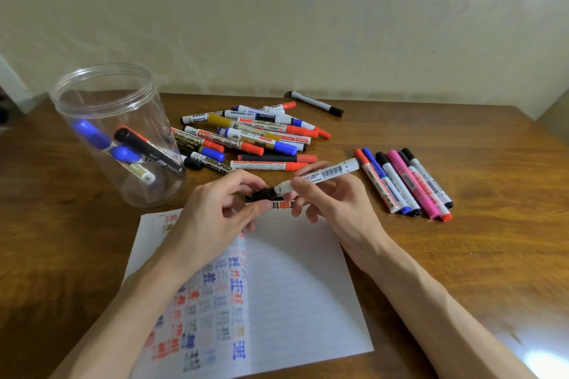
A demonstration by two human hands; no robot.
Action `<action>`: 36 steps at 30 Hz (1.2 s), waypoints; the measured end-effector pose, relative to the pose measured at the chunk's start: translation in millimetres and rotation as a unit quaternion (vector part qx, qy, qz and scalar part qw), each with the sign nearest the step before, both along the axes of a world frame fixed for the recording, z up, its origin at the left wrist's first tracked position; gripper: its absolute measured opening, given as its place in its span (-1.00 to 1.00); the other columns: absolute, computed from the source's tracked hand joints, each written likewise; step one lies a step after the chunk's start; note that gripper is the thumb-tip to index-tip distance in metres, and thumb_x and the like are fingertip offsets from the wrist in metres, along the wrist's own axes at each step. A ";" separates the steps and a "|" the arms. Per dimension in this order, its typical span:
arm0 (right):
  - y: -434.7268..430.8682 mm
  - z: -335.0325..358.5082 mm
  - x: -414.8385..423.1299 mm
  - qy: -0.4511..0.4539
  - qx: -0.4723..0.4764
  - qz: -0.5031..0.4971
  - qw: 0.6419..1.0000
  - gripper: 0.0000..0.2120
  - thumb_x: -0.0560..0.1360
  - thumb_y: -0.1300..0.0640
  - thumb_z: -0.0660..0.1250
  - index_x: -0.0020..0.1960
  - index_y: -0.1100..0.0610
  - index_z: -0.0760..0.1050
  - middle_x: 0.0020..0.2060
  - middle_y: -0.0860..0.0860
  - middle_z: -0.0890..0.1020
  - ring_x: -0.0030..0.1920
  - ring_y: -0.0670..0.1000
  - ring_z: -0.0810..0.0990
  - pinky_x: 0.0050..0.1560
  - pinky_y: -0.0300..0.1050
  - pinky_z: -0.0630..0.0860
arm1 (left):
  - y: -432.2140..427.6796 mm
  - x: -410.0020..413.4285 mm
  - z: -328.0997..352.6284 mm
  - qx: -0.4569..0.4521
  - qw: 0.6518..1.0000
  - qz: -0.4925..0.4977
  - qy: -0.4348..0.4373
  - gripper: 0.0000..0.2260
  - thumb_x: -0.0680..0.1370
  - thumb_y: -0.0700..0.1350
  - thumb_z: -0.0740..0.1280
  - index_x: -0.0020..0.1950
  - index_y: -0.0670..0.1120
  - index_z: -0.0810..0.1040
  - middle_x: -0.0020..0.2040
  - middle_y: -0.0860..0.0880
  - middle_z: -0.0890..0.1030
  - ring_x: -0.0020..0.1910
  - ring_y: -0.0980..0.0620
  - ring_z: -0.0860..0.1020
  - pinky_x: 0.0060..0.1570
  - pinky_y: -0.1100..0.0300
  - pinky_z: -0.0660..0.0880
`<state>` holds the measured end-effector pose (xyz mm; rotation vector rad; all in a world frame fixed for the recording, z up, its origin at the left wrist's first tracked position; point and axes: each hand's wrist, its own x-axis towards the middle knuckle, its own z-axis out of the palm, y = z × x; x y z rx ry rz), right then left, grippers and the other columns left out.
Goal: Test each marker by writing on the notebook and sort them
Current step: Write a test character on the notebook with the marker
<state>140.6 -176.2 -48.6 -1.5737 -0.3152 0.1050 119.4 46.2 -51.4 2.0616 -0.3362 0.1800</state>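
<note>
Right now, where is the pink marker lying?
In the head view, the pink marker lies on the table's right side, in the row of markers beside the right hand, just right of a black-capped white marker.

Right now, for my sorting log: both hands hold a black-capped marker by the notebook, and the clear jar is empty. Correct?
No: the head view shows the clear jar holds several markers. The left hand and right hand do hold the black-capped marker by the notebook.
</note>
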 end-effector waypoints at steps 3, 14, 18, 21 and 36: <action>-1.2 -1.5 0.1 0.007 -0.018 0.022 1.000 -0.79 0.56 0.07 0.50 0.11 0.17 0.67 -0.19 0.08 0.72 -0.24 0.04 0.64 -0.23 -0.08 0.54 | 0.2 -0.4 0.9 0.005 1.000 -0.004 -0.004 -0.75 0.49 0.02 0.43 0.15 0.01 0.61 -0.10 0.19 0.68 -0.22 0.02 0.70 -0.23 0.14 0.66; -24.7 9.7 6.9 -0.031 -0.154 0.050 0.986 -0.81 0.58 0.04 0.46 0.12 0.11 0.73 -0.18 0.05 0.75 -0.31 0.00 0.65 -0.33 -0.17 0.58 | 4.4 1.2 -0.2 0.028 0.999 0.025 -0.022 -0.80 0.54 -0.08 0.43 0.17 -0.02 0.67 -0.23 0.16 0.69 -0.19 0.09 0.70 -0.17 0.18 0.65; -19.7 3.6 5.7 -0.063 -0.165 0.046 0.983 -0.80 0.56 0.02 0.48 0.11 0.09 0.73 -0.25 0.06 0.72 -0.33 -0.04 0.62 -0.34 -0.24 0.54 | 2.4 -0.9 -1.7 0.021 0.998 0.042 -0.045 -0.79 0.55 -0.18 0.45 0.15 0.04 0.69 -0.22 0.12 0.73 -0.22 0.15 0.70 -0.16 0.15 0.64; -16.1 -2.4 4.6 -0.076 -0.149 0.037 0.985 -0.79 0.55 0.00 0.48 0.08 0.11 0.73 -0.28 0.06 0.71 -0.34 -0.06 0.60 -0.32 -0.22 0.53 | -0.1 -3.5 -0.9 0.009 0.996 0.057 -0.060 -0.72 0.55 -0.24 0.46 0.12 0.13 0.66 -0.22 0.12 0.73 -0.23 0.17 0.71 -0.15 0.15 0.65; -10.1 -8.4 1.2 -0.096 -0.126 0.027 0.987 -0.86 0.56 0.05 0.49 0.04 0.10 0.71 -0.29 0.03 0.68 -0.34 -0.07 0.57 -0.31 0.05 0.52 | -4.7 -8.6 2.8 -0.005 0.993 0.071 -0.094 -0.71 0.55 -0.28 0.45 0.10 0.11 0.65 -0.21 0.20 0.70 -0.20 0.18 0.70 -0.11 0.24 0.64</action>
